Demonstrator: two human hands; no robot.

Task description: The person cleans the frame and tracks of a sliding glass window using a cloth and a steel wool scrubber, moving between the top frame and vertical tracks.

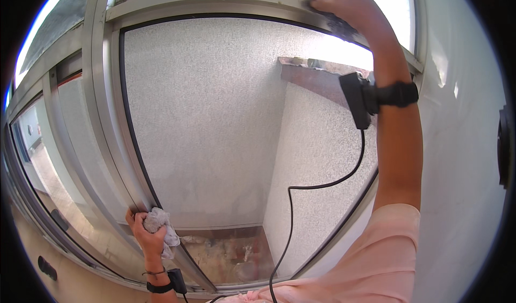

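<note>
A sliding window with a silver metal frame (183, 7) and a large glass pane (209, 120) stands before me. My left hand (149, 237) is closed round a crumpled whitish cloth (171, 236), its fingers by the frame's left upright (115, 136). High at the upper right, my right hand (349, 5) is closed at the top rail. A dark, cloth-like thing (341, 28) shows under it and between its fingers; blur hides its exact kind.
A black device (355, 101) is strapped to my right forearm, its cable (290, 217) hanging across the pane. Another strapped device (176, 281) sits on my left wrist. More window panels (59, 158) lie left; a pale wall (457, 158) rises right. Behind the glass are rough walls and a ledge (312, 80).
</note>
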